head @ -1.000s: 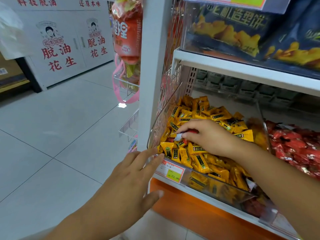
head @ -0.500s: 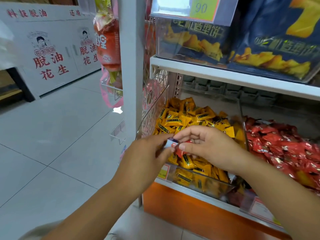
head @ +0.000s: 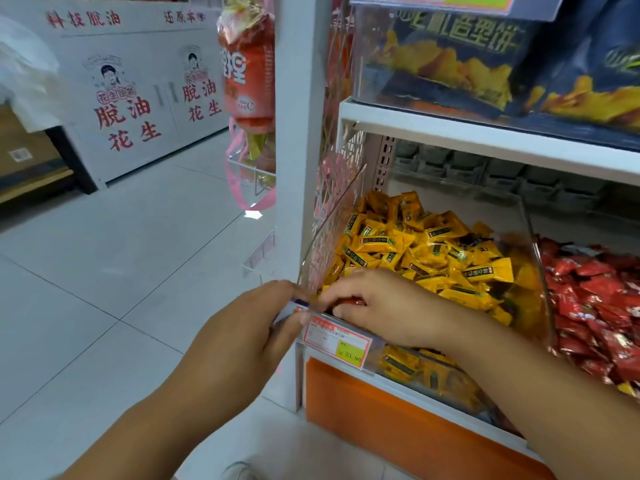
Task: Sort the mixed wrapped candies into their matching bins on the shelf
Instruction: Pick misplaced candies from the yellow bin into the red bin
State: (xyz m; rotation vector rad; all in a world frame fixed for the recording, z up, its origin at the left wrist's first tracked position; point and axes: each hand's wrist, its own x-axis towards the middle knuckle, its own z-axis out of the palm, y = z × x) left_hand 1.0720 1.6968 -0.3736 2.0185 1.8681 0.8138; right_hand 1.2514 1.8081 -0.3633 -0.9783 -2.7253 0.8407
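Pinching a white-blue candy (head: 290, 309), left hand (head: 249, 337) nearly meets right hand (head: 381, 306).

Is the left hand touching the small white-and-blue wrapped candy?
Touching. The head view shows the left hand pinching the white-and-blue wrapped candy, with the thumb above and the fingers below.

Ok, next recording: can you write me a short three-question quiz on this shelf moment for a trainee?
1. True or false: the left hand pinches a white-and-blue wrapped candy.
2. The right hand is over a heap of: A. purple candies B. yellow candies C. green candies
3. Fill in: the second candy, showing under the right hand's curled fingers, has a ___ wrapper.
Key: 1 true; 2 B; 3 red.
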